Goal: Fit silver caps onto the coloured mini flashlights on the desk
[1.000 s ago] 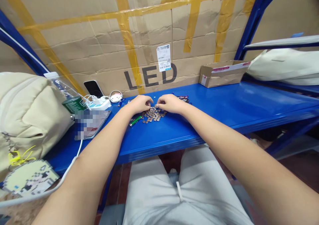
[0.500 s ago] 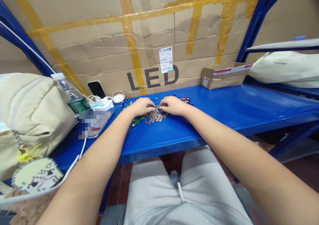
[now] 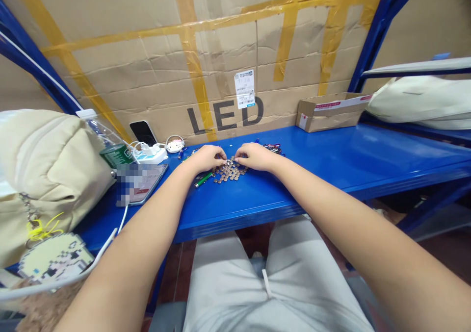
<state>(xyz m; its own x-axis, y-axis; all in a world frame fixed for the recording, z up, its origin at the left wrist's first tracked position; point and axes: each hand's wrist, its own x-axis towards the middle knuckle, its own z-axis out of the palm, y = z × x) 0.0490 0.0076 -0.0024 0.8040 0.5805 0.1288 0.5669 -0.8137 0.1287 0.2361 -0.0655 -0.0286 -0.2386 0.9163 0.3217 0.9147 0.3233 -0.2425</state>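
Little has changed: the left hand (image 3: 209,158) and right hand (image 3: 254,156) stay at the back of the disc pile (image 3: 230,173), between the front and back edges of the counter (image 3: 324,160), fingers curled, grip impossible to tell, so fine handling seems ongoing.

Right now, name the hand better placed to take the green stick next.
Probably the left hand: the green stick lies near it, while small discs lie between the stick and the right hand.
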